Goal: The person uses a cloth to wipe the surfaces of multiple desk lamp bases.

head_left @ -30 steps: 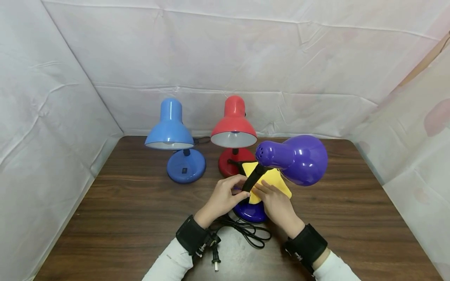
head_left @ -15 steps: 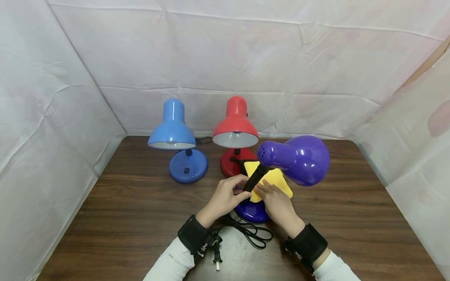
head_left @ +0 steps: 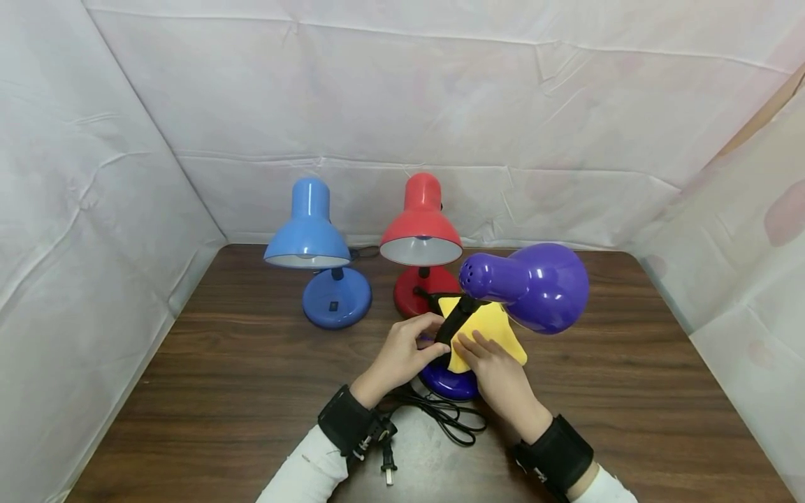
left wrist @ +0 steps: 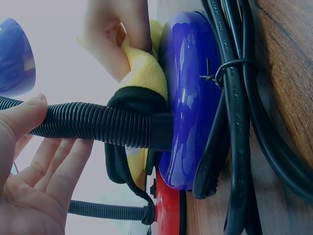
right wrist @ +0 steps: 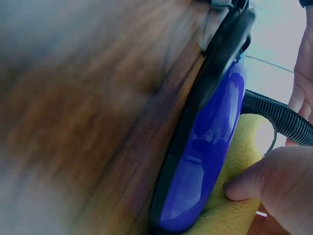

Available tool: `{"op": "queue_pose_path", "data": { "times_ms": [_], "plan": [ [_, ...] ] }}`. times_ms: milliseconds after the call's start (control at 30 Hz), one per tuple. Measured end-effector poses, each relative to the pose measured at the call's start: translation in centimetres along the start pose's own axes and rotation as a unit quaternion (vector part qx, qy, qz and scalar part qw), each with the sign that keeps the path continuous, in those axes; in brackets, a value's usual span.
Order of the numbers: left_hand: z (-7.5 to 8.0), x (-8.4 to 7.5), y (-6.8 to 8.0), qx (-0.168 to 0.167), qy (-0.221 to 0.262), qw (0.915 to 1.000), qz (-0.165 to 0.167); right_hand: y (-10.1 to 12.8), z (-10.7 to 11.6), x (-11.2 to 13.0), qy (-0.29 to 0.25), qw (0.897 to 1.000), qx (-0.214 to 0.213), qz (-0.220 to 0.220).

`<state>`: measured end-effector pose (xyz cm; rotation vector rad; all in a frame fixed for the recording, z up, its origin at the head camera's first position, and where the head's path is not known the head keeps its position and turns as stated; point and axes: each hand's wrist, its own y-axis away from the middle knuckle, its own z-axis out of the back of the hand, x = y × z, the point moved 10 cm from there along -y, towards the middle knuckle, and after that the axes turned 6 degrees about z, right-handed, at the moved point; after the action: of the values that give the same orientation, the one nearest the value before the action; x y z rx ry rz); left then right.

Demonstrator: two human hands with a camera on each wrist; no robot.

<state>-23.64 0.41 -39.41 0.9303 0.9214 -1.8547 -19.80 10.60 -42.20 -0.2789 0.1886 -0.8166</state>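
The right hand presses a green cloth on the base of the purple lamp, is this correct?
Not quite: the cloth is yellow, not green, as the head view shows. The right hand does press it on the base of the purple lamp.

A dark wooden table (head_left: 629, 391) stands enclosed by creased white sheeting (head_left: 402, 105) at the back and sides.

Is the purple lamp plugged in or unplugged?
Unplugged: its plug lies loose on the table by the left wrist, prongs bare, with the cord coiled beside the purple lamp.
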Motion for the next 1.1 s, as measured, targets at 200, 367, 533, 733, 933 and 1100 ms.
{"op": "queue_pose_path", "data": {
  "times_ms": [200, 367, 533, 733, 933, 1100],
  "plan": [
    [0.0, -0.1, 0.1, 0.001, -0.003, 1.0000, 0.003, 1.0, 0.6, 0.6, 0.004, 1.000, -0.018, 0.003],
    [0.0, -0.1, 0.1, 0.002, -0.003, 1.0000, -0.002, 2.2, 1.4, 1.7, 0.007, 0.999, -0.037, 0.015],
    [-0.1, 0.2, 0.1, 0.004, -0.008, 1.0000, -0.002, 3.4, 2.0, 2.7, 0.005, 0.999, -0.044, 0.028],
    [-0.3, 0.4, 0.1, 0.009, 0.003, 1.0000, 0.000, 4.4, 2.7, 3.7, 0.005, 0.998, -0.050, 0.040],
    [-0.3, 0.5, 0.1, 0.008, 0.003, 0.9999, 0.007, 4.5, 2.9, 3.9, 0.013, 0.998, -0.051, 0.034],
    [-0.2, 0.4, 0.1, 0.008, -0.005, 0.9999, 0.006, 4.0, 2.7, 3.6, 0.011, 0.998, -0.052, 0.031]
  ]
}}
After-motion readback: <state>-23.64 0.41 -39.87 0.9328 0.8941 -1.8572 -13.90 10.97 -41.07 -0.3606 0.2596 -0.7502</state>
